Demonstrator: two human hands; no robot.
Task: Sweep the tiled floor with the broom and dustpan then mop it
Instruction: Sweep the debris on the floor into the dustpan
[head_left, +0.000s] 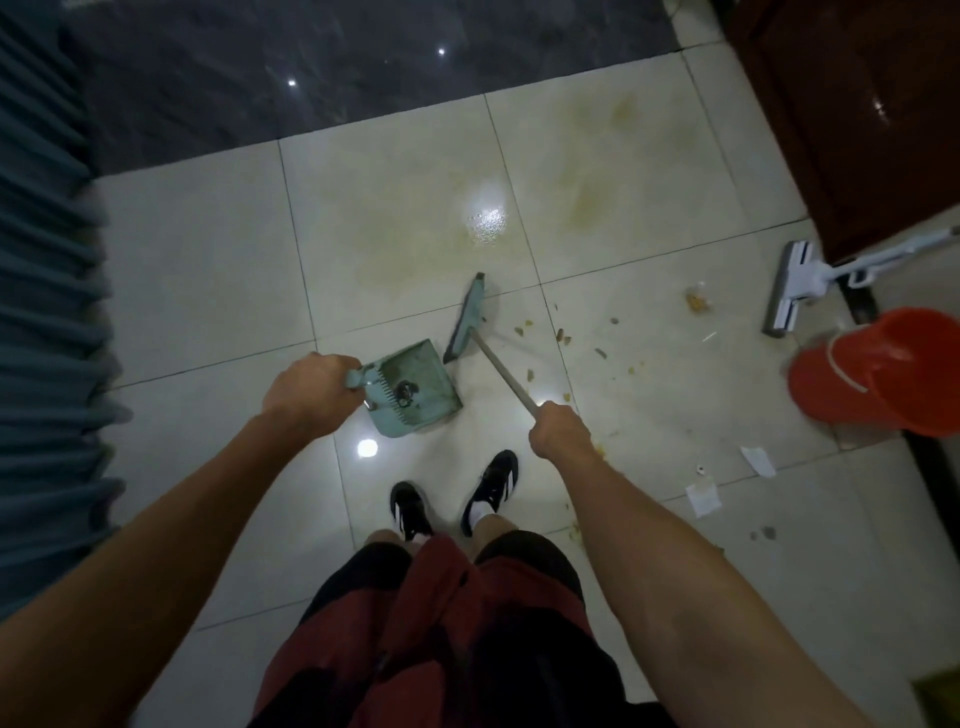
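Observation:
My left hand (306, 392) grips the handle of a pale green dustpan (418, 387) that rests on the white tiled floor (208, 270), with a dark clump of dirt inside it. My right hand (558, 428) grips the wooden handle of the broom (470, 317), whose green head stands on the floor just right of the dustpan's mouth. Crumbs and scraps (602, 353) lie scattered to the right of the broom. A yellowish stain (415, 244) spreads over the tiles beyond it. A flat white mop (795, 286) lies at the right.
An orange bucket (878, 384) stands at the right edge near a dark wooden cabinet (852, 114). Bits of paper (701, 496) lie on the tiles at the lower right. A teal curtain (41, 312) hangs along the left. Dark glossy flooring (337, 67) begins beyond the tiles. My feet (452, 499) stand behind the dustpan.

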